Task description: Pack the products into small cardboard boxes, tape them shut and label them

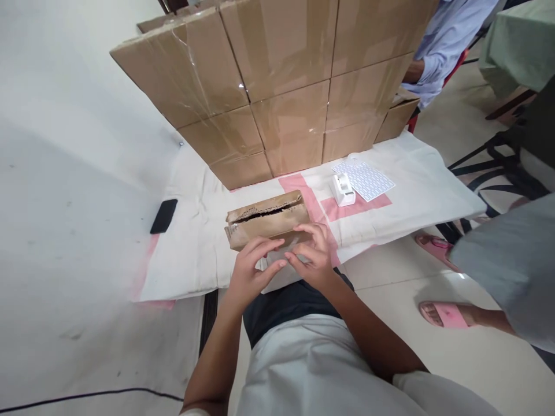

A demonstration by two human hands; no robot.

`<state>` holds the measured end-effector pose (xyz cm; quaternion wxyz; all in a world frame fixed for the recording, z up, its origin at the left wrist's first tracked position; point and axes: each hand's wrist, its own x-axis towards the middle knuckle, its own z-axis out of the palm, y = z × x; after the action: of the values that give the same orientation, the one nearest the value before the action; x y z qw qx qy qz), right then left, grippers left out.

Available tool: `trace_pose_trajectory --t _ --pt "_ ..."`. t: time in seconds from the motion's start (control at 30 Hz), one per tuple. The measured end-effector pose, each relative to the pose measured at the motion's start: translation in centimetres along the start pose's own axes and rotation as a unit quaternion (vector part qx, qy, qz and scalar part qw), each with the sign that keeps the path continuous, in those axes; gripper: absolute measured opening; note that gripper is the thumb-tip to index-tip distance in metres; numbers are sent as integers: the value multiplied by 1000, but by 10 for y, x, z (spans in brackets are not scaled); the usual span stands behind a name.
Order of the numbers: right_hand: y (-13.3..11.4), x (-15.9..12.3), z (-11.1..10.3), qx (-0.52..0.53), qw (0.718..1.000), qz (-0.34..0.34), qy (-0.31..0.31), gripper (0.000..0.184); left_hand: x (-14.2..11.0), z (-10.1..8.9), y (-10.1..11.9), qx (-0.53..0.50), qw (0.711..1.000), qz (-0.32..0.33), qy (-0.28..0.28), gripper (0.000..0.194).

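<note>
A small brown cardboard box (269, 222) with a torn, gaping seam along its top lies on the cloth-covered table just beyond my hands. My left hand (254, 266) is at the box's near side, thumb and index finger apart with a gap between them. Close by on the right, my right hand (313, 254) has its fingers curled, thumb tip and a finger nearly together. Something thin and see-through may be between the hands, but I cannot make it out. The fingertips of both hands almost meet.
A wall of taped cardboard boxes (290, 98) rises at the back. On the right are a white tape dispenser (343, 189) and a sheet of labels (364, 178). A black phone-like object (163, 216) lies left by the wall. A person in pink sandals (448, 314) stands at right.
</note>
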<state>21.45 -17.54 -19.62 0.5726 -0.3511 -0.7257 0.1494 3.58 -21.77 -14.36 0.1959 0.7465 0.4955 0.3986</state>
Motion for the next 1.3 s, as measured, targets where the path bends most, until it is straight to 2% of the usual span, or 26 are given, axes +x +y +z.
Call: trace_pose_trajectory --t 0.07,0.2,0.27,0.37,0.47,0.5,0.57,0.63,0.7,0.77,0.93,1.03,1.13,1.2,1.3 --pt "-1 -3 1 -3 1000 -8 -14 21 -1 -1 -1 -15 1000 -20 -11 35" --pt "-4 -7 4 28 999 -28 -34 15 -4 1 -4 -102 988 -100 -58 53" --pt "-5 -9 7 37 998 -24 -41 13 -6 4 -7 -173 974 -136 -46 54" --pt "-6 -12 13 25 998 -7 -50 11 -10 12 -10 -213 960 -172 54 40" --pt "-5 -15 17 -21 999 -19 -33 5 -14 17 -14 -158 960 -161 168 24" --pt "-3 -14 18 -39 999 -22 -21 13 -15 17 -15 -135 957 -148 209 22" --pt "1 -9 17 -71 997 -18 0 28 -15 13 -19 -93 942 -121 300 23" --pt "8 4 15 -94 995 -18 -11 34 -14 3 -25 -61 921 -107 370 27" --pt "15 22 15 -109 992 -35 -54 34 -12 -12 -33 -42 912 -110 394 34" --pt "21 42 16 -119 986 -45 -107 35 -10 -29 -42 -42 918 -128 372 38" --pt "25 67 25 -138 970 -11 -202 39 -5 -55 -62 -62 944 -205 249 35" --pt "25 67 26 -145 963 0 -229 38 1 -59 -71 -38 957 -220 186 36" --pt "25 66 24 -167 955 -17 -243 39 7 -60 -77 -1 968 -212 135 41" --pt "26 67 23 -193 948 -31 -251 40 10 -60 -80 22 972 -202 116 44" --pt "25 70 23 -231 935 -39 -267 41 14 -61 -85 37 977 -174 117 41"
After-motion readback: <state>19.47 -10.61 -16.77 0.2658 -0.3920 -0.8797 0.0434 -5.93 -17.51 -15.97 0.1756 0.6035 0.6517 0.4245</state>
